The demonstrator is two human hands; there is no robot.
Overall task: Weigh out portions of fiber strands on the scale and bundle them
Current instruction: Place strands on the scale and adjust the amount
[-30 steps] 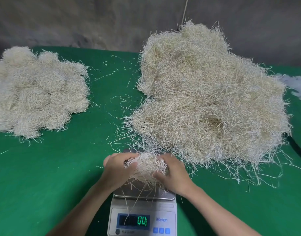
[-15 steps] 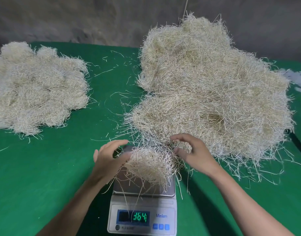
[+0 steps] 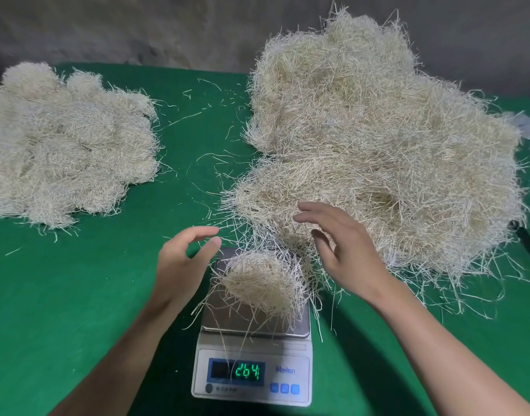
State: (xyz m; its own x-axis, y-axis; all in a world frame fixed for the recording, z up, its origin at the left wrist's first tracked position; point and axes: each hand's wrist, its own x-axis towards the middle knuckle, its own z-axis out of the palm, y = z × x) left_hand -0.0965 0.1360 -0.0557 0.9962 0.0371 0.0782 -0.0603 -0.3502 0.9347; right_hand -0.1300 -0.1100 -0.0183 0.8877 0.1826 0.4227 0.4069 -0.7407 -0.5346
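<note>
Scale, white digital with steel pan (image 3: 290, 355), nearest, on green cloth-covered table (image 3: 77, 310); green digits on its display (image 3: 247, 371) read 2-6-4, decimal mark unclear; small tangled portion of pale straw-coloured fiber strands (image 3: 260, 283) sits on the pan, loose ends trailing over the front and the display; left hand (image 3: 179, 262) just left of the portion, fingers loosely curved, released, grasping nothing; right hand (image 3: 345, 250) just right of it, fingers spread, also released, over the near edge of the large heap of the same pale fiber (image 3: 378, 139); heap runs to the table's far right; smaller, flatter fiber pile (image 3: 62, 145) far left, well apart; stray strands on cloth between; grey wall (image 3: 167, 25) behind.
</note>
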